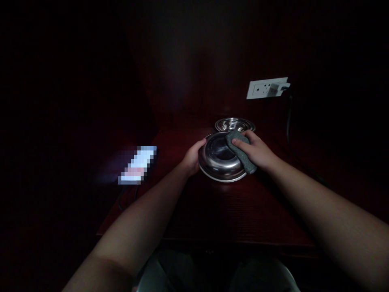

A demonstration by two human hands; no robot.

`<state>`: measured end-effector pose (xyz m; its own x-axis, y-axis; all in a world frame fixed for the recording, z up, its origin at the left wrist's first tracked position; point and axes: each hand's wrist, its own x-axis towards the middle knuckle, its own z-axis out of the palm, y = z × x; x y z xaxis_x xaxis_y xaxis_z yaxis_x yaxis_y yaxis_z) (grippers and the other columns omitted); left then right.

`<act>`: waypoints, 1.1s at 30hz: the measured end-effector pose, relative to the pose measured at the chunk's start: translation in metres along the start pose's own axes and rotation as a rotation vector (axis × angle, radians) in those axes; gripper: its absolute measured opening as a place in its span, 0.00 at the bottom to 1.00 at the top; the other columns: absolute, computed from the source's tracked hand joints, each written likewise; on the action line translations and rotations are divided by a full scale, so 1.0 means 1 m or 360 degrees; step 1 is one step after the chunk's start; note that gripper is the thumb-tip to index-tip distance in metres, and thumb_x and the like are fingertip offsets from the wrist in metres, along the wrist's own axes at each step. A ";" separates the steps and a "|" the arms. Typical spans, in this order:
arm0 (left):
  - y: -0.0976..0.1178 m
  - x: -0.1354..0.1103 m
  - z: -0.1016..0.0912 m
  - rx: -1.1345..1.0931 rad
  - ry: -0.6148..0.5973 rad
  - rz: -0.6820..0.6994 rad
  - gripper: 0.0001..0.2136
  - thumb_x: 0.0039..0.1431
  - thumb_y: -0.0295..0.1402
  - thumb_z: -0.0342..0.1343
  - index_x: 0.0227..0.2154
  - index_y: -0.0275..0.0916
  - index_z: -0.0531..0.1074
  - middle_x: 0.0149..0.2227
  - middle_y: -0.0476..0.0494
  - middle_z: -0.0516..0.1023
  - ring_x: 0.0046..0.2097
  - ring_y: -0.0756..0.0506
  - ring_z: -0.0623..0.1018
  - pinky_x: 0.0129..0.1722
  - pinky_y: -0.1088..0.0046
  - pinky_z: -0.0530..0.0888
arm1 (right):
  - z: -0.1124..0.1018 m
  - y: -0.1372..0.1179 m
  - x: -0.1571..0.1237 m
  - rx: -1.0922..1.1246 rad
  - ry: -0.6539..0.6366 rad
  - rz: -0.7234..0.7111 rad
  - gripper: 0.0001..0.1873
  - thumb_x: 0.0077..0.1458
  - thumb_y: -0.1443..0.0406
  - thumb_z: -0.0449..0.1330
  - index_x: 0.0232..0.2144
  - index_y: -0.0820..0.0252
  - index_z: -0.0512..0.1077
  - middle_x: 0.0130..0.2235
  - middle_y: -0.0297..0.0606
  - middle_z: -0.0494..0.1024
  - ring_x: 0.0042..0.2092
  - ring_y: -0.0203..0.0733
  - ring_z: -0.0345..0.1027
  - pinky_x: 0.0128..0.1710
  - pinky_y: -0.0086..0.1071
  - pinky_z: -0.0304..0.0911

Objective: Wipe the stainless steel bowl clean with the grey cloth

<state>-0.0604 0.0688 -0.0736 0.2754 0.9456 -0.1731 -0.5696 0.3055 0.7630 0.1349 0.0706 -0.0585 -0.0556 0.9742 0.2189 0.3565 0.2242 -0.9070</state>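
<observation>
A shiny metal bowl is held bottom up above the dark red table. My left hand grips its left rim, thumb on the outer side and the other fingers hidden beneath. In my right hand is a grey-green scouring sponge, pressed against the right part of the bowl's underside. The thumb lies over the sponge; some fingers are out of sight behind it. Just behind the held bowl sits another metal bowl, open side up, partly covered by the bowl and my right hand.
On the left of the table lies a lit, blurred-out phone with a cable near it. A white wall socket holds a plugged-in charger, whose dark cord hangs at the right. The surroundings are very dark.
</observation>
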 end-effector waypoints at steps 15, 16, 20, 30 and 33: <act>-0.001 0.001 -0.001 0.0012 0.0020 0.0004 0.13 0.57 0.36 0.50 0.39 0.36 0.74 0.36 0.42 0.80 0.40 0.43 0.78 0.47 0.62 0.71 | -0.001 0.002 0.001 -0.0022 0.0002 -0.0020 0.23 0.43 0.48 0.62 0.34 0.57 0.66 0.33 0.36 0.73 0.33 0.43 0.68 0.33 0.38 0.64; -0.001 0.001 -0.001 0.0013 0.0019 0.0002 0.13 0.57 0.36 0.50 0.39 0.36 0.75 0.36 0.42 0.80 0.40 0.43 0.78 0.47 0.63 0.71 | -0.001 0.003 0.001 -0.0024 0.0002 -0.0022 0.23 0.43 0.48 0.62 0.35 0.57 0.66 0.33 0.36 0.73 0.33 0.43 0.68 0.33 0.38 0.64; -0.001 0.001 -0.001 0.0024 0.0019 0.0012 0.13 0.58 0.36 0.49 0.38 0.36 0.75 0.35 0.43 0.80 0.40 0.43 0.78 0.47 0.63 0.71 | 0.000 0.002 0.000 -0.0032 0.0001 -0.0016 0.23 0.43 0.48 0.62 0.35 0.56 0.66 0.33 0.36 0.73 0.34 0.43 0.68 0.34 0.38 0.64; -0.001 0.001 -0.001 0.0018 0.0035 -0.0005 0.13 0.57 0.37 0.50 0.37 0.36 0.75 0.36 0.42 0.80 0.41 0.42 0.78 0.48 0.62 0.70 | -0.001 0.001 0.000 -0.0047 0.0011 -0.0026 0.22 0.43 0.48 0.62 0.35 0.56 0.66 0.33 0.36 0.73 0.34 0.43 0.68 0.34 0.38 0.64; -0.001 0.000 -0.001 0.0024 0.0033 0.0005 0.13 0.57 0.37 0.50 0.38 0.35 0.75 0.36 0.41 0.79 0.41 0.42 0.78 0.48 0.62 0.70 | -0.001 0.002 0.000 -0.0037 0.0002 -0.0033 0.22 0.43 0.48 0.62 0.35 0.56 0.66 0.33 0.36 0.73 0.34 0.43 0.68 0.34 0.38 0.64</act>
<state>-0.0602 0.0689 -0.0753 0.2576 0.9487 -0.1836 -0.5585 0.3012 0.7729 0.1363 0.0715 -0.0602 -0.0618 0.9693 0.2382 0.3768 0.2436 -0.8937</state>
